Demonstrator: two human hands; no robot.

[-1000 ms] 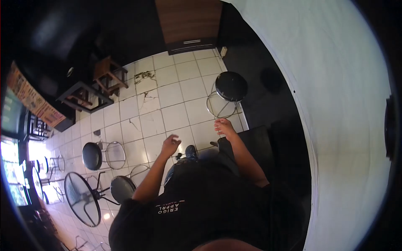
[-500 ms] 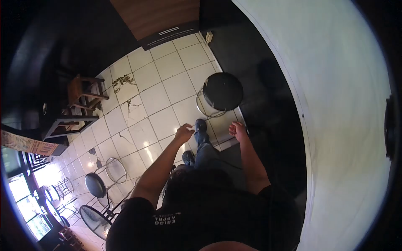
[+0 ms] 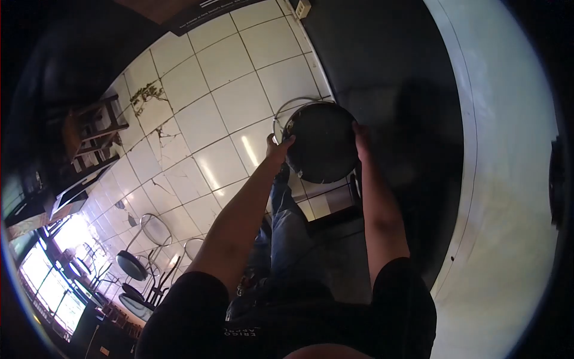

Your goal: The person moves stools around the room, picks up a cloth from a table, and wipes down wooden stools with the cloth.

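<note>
A stool with a round black seat stands in front of my legs, seen from above. Behind the seat, the curve of its metal ring shows at the upper left. My left hand grips the left edge of the seat, thumb on top. On the opposite edge, my right hand is closed round the rim, its fingers partly hidden. Whether the stool's base touches the floor I cannot tell.
White floor tiles spread ahead, a few cracked. A dark wall runs along the right, beside a long pale surface. At left are a wooden chair and several black-seated stools.
Both hands have reached forward and taken hold of the stool's seat from either side. The seat now looks larger and nearer, and the view has shifted.
</note>
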